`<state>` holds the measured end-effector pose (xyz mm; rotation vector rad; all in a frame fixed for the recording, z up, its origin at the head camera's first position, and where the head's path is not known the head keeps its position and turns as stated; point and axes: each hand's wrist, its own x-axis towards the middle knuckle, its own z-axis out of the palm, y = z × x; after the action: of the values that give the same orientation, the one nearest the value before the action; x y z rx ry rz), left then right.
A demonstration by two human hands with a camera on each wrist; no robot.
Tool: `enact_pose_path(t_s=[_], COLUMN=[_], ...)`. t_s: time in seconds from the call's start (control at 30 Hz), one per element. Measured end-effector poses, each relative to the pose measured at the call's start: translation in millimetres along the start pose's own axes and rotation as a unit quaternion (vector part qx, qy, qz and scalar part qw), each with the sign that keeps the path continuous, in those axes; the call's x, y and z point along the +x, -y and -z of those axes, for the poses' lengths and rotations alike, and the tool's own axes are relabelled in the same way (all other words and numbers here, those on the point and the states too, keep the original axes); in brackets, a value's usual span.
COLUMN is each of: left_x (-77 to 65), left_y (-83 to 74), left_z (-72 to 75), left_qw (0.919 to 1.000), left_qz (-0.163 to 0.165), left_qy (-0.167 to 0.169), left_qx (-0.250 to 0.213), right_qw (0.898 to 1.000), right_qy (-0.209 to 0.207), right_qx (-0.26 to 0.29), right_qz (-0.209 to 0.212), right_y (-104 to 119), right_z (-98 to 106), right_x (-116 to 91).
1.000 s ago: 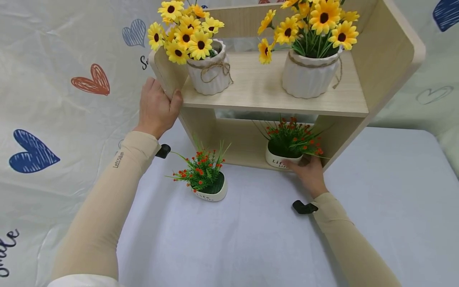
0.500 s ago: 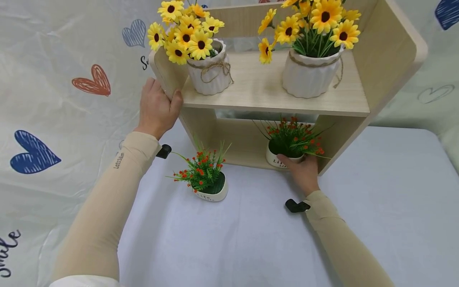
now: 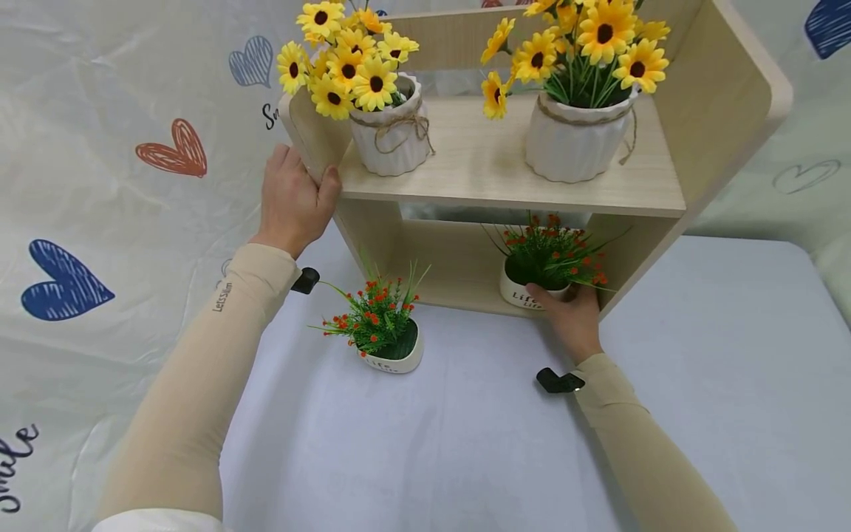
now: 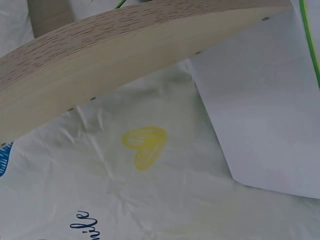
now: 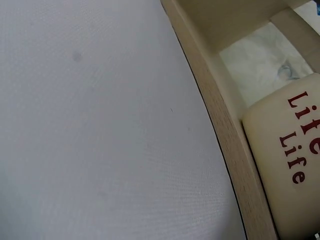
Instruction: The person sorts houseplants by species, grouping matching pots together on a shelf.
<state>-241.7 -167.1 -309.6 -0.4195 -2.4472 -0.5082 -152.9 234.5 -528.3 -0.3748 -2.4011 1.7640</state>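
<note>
In the head view, my left hand (image 3: 292, 198) grips the left side panel of a light wooden two-tier shelf (image 3: 479, 198), thumb on the inner side. My right hand (image 3: 575, 318) holds a white oval flowerpot (image 3: 515, 292) at its right end, thumb on the front; its other fingers are mostly hidden. That pot carries green sprigs with small red flowers and sits on the lower tier, near the right panel. The right wrist view shows the same pot (image 5: 280, 150) with "Life" lettering, just behind the shelf's front edge (image 5: 220, 120). Neither wrist view shows a hand.
A similar pot of red flowers (image 3: 392, 355) stands on the white-covered table (image 3: 452, 443), in front of the shelf. Two ribbed white pots, left (image 3: 388, 140) and right (image 3: 575, 144), hold yellow flowers on the upper tier. A heart-printed cloth (image 3: 100, 96) hangs at left.
My right hand has shifted slightly left and then back right, and the pot it holds has slid a little to the right on the lower tier. The left hand stays on the panel.
</note>
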Motion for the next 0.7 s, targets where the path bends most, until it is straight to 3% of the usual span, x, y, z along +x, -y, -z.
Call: enact_pose_path(t_s=[0.43,0.7], left_x=[-0.5,-0.2], left_y=[-0.7,0.5], left_z=[0.6,0.8], left_qw=[1.0,1.0], left_qz=[0.005,0.001], left_qy=[0.005,0.004], left_qx=[-0.002,0.0], right_qw=[1.0,0.999], right_qy=[-0.01,-0.04], right_qx=[-0.014,-0.003], right_qz=[-0.019,0.016], right_y=[4.6,-4.6], right_z=[5.3,-3.1], right_x=[-3.7,-13.5])
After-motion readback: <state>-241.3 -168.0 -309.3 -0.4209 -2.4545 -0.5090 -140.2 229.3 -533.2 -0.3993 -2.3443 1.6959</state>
